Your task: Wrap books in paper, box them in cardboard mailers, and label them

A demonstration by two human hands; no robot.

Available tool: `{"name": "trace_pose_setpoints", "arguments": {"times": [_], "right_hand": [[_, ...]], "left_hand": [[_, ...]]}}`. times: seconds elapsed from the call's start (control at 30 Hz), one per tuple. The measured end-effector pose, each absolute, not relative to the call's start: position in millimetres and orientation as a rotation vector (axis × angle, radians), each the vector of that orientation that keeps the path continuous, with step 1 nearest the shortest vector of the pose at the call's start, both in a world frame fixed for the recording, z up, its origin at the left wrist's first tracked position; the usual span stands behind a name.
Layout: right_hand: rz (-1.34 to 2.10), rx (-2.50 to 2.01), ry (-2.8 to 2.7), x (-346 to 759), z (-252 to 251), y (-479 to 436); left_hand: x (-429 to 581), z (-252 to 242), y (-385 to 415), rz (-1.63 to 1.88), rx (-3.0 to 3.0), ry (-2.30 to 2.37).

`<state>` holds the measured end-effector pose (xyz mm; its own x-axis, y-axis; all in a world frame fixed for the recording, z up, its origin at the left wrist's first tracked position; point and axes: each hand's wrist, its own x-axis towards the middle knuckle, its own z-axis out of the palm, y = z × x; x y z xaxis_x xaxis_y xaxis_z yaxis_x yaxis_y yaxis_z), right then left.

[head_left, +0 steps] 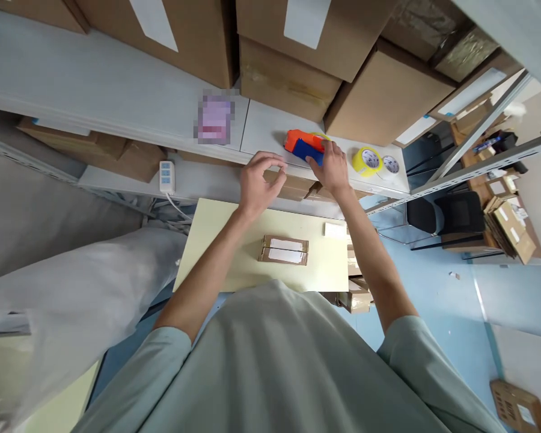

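My right hand (332, 168) is closed round the blue handle of an orange and blue tape dispenser (303, 144) that lies on the grey shelf (117, 90). My left hand (258, 183) hovers in front of the shelf edge, fingers curled with the thumb and forefinger tips close together and nothing visible in them. Below both hands, a small brown cardboard parcel (284, 249) with white labels lies on the pale yellow table (216, 240).
A yellow tape roll (366, 160) and a white one (390, 165) sit on the shelf right of the dispenser. Large cardboard boxes (288, 81) stand behind. A white power strip (167, 176) hangs left. A black chair (451, 213) and more boxes (358, 294) stand on the blue floor.
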<state>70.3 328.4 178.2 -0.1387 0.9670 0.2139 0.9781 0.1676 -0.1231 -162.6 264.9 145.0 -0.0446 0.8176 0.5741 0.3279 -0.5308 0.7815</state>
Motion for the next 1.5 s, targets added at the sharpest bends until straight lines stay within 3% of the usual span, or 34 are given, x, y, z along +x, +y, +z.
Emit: {"name": "trace_pose_setpoints", "arguments": {"times": [0.33, 0.6, 0.87, 1.27, 1.5], "right_hand": [[-0.099, -2.29, -2.283, 43, 180, 360], [-0.028, -2.022, -2.48, 36, 176, 257], [0.213, -2.039, -2.561, 14, 198, 147], [0.468, -2.046, -2.718, -10, 213, 128], [0.655, -2.404, -2.651, -28, 218, 138]], "left_hand": [[-203, 121, 236, 1.564, 1.665, 1.19], [-231, 101, 200, 1.454, 1.454, 1.166], [-255, 101, 170, 1.324, 1.385, 0.978], [-266, 79, 164, 1.138, 1.258, 0.843], [-249, 40, 151, 0.92, 0.928, 0.877]]}}
